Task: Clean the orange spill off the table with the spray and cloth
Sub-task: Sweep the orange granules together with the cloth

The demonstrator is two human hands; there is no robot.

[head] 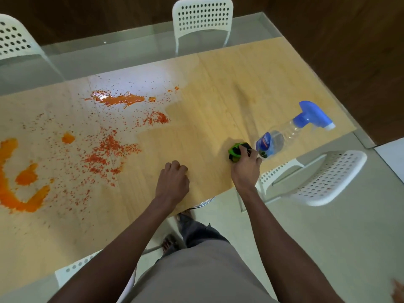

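Orange spill (118,99) lies in blotches and specks across the left half of the wooden table (218,88), with a thick smear (24,200) at the far left. A clear spray bottle (290,132) with a blue trigger head stands tilted near the table's right end. My right hand (247,167) grips a bunched green and black cloth (236,150) on the table, just left of the bottle's base. My left hand (175,178) rests on the table with fingers curled, holding nothing.
White perforated chairs stand around the table: one at the far side (202,20), one at the far left (13,38), one at the right (323,178), one near my body (74,270). A glass tabletop rim (262,25) extends past the wood.
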